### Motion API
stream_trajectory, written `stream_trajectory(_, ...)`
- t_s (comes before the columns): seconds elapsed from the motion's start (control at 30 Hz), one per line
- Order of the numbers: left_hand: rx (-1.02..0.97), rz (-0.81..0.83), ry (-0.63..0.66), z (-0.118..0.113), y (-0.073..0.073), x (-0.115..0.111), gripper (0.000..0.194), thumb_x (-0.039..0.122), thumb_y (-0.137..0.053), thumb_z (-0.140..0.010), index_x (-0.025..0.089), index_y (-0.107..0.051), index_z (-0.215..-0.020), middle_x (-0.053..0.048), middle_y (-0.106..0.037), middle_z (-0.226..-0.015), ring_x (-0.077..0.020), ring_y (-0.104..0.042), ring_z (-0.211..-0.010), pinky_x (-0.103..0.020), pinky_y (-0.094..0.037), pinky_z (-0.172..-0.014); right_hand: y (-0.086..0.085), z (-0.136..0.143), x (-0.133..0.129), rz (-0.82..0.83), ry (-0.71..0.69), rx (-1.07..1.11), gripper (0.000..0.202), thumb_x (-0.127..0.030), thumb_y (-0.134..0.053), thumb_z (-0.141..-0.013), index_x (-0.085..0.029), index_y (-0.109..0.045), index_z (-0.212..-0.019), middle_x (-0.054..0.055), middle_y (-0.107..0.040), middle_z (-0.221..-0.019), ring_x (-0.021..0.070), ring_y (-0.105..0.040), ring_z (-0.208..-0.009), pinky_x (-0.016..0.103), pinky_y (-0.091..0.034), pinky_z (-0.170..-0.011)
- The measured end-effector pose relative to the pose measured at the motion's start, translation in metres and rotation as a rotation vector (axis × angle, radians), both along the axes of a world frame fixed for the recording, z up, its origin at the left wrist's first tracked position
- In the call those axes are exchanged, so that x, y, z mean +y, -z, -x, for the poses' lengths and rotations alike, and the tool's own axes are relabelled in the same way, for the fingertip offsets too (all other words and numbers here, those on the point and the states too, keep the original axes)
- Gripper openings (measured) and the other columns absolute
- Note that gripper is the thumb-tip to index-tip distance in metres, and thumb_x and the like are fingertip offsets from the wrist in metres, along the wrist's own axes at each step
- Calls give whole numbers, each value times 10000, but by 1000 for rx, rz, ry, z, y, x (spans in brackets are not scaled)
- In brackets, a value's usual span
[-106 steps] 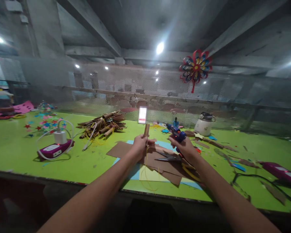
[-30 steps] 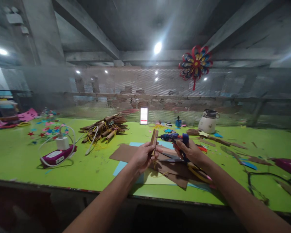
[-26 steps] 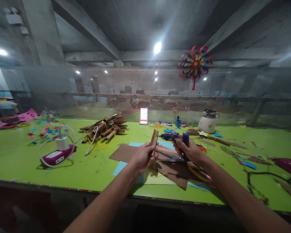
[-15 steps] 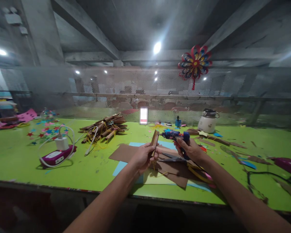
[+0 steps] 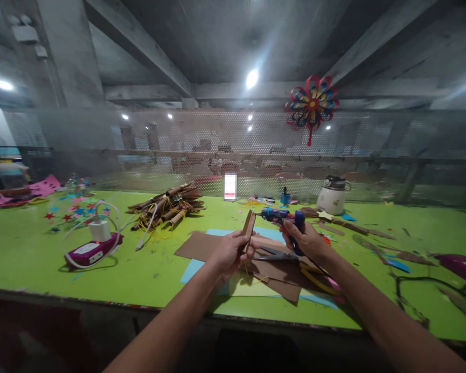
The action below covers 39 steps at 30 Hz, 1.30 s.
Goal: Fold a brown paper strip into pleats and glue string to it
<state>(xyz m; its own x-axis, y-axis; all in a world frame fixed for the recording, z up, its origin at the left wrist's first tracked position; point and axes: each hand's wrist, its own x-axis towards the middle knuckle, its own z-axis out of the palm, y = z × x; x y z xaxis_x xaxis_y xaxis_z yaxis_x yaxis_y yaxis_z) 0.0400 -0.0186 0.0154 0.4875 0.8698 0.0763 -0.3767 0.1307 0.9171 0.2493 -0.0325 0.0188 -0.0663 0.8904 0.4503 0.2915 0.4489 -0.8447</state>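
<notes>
My left hand (image 5: 235,253) is closed round a folded strip of brown paper (image 5: 249,228), held upright with a yellow string along it. My right hand (image 5: 305,237) grips a dark blue glue gun (image 5: 281,215), its nozzle pointing left at the strip's upper edge. Whether the tip touches the paper I cannot tell. Below both hands lie brown paper sheets (image 5: 196,245) on light blue paper (image 5: 192,270). A pair of scissors (image 5: 275,255) with yellow handles rests on the sheets, partly hidden by my right hand and wrist.
Rolled brown paper tubes (image 5: 174,207) with yellow strings are piled at back left. Nearby stand a purple power strip (image 5: 89,252) with a white charger and scattered paper stars (image 5: 77,210). A white jug (image 5: 331,197), a blue bottle (image 5: 285,197) and a black cord (image 5: 431,280) lie rightward.
Almost nothing differs. The glue gun's nozzle has shifted very slightly to the right along the strip's top; both hands keep their hold.
</notes>
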Motion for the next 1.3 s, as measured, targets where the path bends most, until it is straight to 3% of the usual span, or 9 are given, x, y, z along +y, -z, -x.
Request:
stream_trajectory(0.3,-10,16,-3,0,1,1,130,125,-532,-772,81,-578,-886,-62,-588,-660,-55,-435,-458,-142,-226,-395,0,2,-2,20,11,17,498,-663,-484,-766,-175,-493,-668,-44,-436,-432,92,-386,-367,234,-320,-388)
stream_trajectory(0.57,-22,22,-26,1,0,3,86,118,-539,-780,85,-562,-856,-50,-582,-638,-43,-405,-420,-142,-211,-377,6,0,-4,45,-50,-54,464,-596,-439,-838,-168,-509,-675,-34,-462,-439,95,-405,-389,228,-328,-414)
stream_trajectory(1.0,-16,7,12,0,3,3,126,121,-519,-785,73,-563,-893,-63,-595,-644,-55,-441,-442,-145,-227,-382,0,6,-4,65,-45,173,485,-648,-490,-781,-169,-512,-708,-24,-489,-489,99,-440,-397,235,-351,-403)
stream_trajectory(1.3,-22,-1,4,1,0,0,97,119,-521,-796,80,-557,-877,-69,-596,-665,-51,-440,-457,-136,-245,-389,2,5,-4,74,-55,149,482,-647,-498,-775,-167,-504,-724,-27,-489,-502,94,-437,-390,231,-345,-391)
